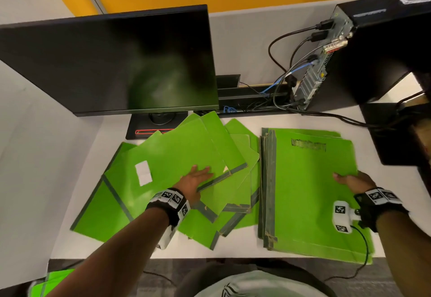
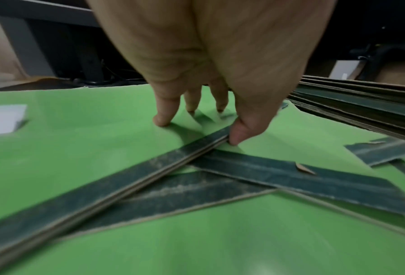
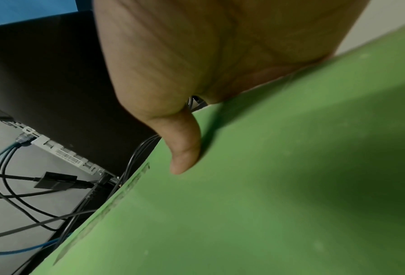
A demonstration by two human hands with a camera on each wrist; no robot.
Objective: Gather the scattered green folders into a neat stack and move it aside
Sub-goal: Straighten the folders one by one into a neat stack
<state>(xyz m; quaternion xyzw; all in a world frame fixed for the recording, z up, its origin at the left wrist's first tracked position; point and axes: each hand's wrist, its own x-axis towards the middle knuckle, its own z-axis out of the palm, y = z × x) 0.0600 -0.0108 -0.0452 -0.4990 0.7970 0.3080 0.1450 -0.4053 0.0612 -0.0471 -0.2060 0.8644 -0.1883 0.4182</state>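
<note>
Several green folders (image 1: 168,156) with dark spines lie fanned and overlapping on the left-centre of the white desk (image 1: 240,243). My left hand (image 1: 196,178) rests on one of them, fingers (image 2: 163,119) pressing its top while the thumb (image 2: 238,134) hooks its dark spine edge. A neat stack of green folders (image 1: 303,191) sits to the right, its layered edge (image 2: 361,108) visible in the left wrist view. My right hand (image 1: 349,181) grips the right edge of the stack's top folder (image 3: 267,186), thumb (image 3: 185,148) on top, the other fingers hidden underneath.
A black monitor (image 1: 112,63) on its stand is right behind the scattered folders. A black computer tower (image 1: 377,58) with cables (image 1: 291,63) stands at the back right, and a dark block (image 1: 391,133) lies beside the stack. More green folders (image 1: 53,280) lie on the floor at the lower left.
</note>
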